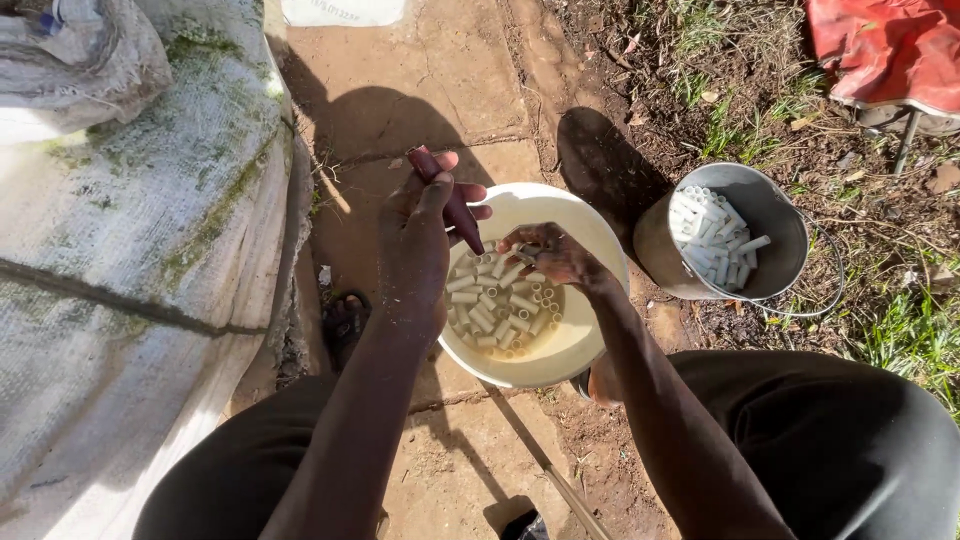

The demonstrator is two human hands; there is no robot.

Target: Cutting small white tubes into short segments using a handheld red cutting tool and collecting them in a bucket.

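Over the cream bowl [575,345], down between our knees, both hands are at work. Our left hand [415,245] has its grip wrapped around a dark reddish stick-like tool [450,200], thumb on top, the tip angled down toward the bowl. Our right hand [550,255] dips in from the other side, fingertips pinching one of the short pale tube pieces [500,305] that lie heaped in the bowl's bottom.

To do this well, we judge, we want that pinch firm on a single piece and lifted free of the heap before the tool meets it, with the tool's tip kept away from our own fingers.

Round about: a metal bucket [770,215] sits just to the right on the dirt, holding more white tubes [715,240]. A grey woven sack [130,260] crowds the left side, red cloth [890,45] lies at top right, and a sandalled foot [348,320] rests beside the bowl on the stone paving [420,80]. The bucket's loose wire handle could snag a reaching arm.
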